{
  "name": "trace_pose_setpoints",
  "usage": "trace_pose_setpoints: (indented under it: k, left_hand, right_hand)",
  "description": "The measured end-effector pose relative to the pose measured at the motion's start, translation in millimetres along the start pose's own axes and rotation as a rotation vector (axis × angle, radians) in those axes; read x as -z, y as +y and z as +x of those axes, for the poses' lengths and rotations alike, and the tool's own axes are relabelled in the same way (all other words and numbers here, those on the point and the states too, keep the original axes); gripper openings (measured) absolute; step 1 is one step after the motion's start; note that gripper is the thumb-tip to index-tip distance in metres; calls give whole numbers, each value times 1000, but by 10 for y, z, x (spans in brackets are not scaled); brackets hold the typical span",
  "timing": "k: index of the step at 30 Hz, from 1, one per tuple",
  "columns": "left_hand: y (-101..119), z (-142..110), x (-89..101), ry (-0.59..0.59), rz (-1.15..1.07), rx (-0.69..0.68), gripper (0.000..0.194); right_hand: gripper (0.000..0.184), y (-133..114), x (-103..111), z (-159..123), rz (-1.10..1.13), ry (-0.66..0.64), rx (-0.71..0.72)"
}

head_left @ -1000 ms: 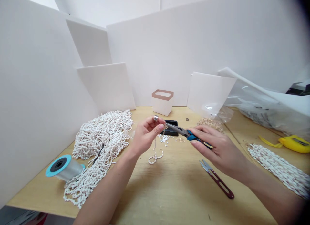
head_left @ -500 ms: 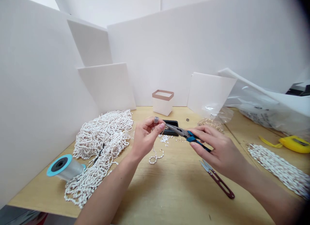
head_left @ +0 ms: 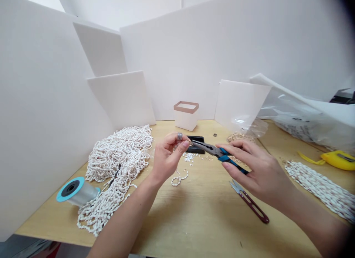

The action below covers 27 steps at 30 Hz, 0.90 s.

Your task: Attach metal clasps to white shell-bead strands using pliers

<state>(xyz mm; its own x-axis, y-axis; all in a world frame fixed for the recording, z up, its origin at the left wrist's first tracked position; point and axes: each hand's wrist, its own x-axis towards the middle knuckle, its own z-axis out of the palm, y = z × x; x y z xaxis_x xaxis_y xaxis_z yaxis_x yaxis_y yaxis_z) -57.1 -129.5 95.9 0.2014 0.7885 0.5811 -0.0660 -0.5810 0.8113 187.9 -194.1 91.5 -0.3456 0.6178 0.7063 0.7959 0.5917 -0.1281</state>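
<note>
My right hand [head_left: 249,165] is wrapped round the blue handles of long-nose pliers [head_left: 212,150], whose tips point left. My left hand [head_left: 170,154], wearing a ring on one finger, pinches the end of a white bead strand [head_left: 179,178] between thumb and forefinger. The strand hangs below the hand and curls on the table. A tiny metal piece may be at the fingertips, too small to make out. The plier tips are just right of the left fingertips. Behind them lies a black tray [head_left: 198,151] with small metal parts, partly hidden.
A heap of white bead strands [head_left: 119,154] and a spool of clear line [head_left: 80,193] lie left. Thread snips [head_left: 251,204], a bundle of strands [head_left: 318,187] and a yellow tape measure [head_left: 340,160] are right. Loose white beads [head_left: 190,158] lie before the tray; a small box [head_left: 186,117] stands behind.
The pliers have drawn slightly to the right, away from the left fingertips. My left hand keeps its pinch nearly in place. The view has shifted a little.
</note>
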Motion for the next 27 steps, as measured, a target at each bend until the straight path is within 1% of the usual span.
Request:
trace_pose_setpoints:
  k: [7,15,19,23,27]
  left_hand:
    - [-22,-12,5,-21,86,-61,17]
    - [-8,18,-3,-40,19,-44,16]
    - [-30,15,10,-31,55,-48,15]
    - [-60,12,19,-33,76,-58,14]
    - [-77,24,25,-47,119,-105,13]
  right_hand:
    - [31,8,-16,10,-1,-13,9]
    - [29,3,-27,26,-34,36,65]
    - [28,1,-49,3,-20,16,45]
    - [29,2,-79,-24,44,-34,-7]
    - [27,-3,-95,-51,97,-52,-49]
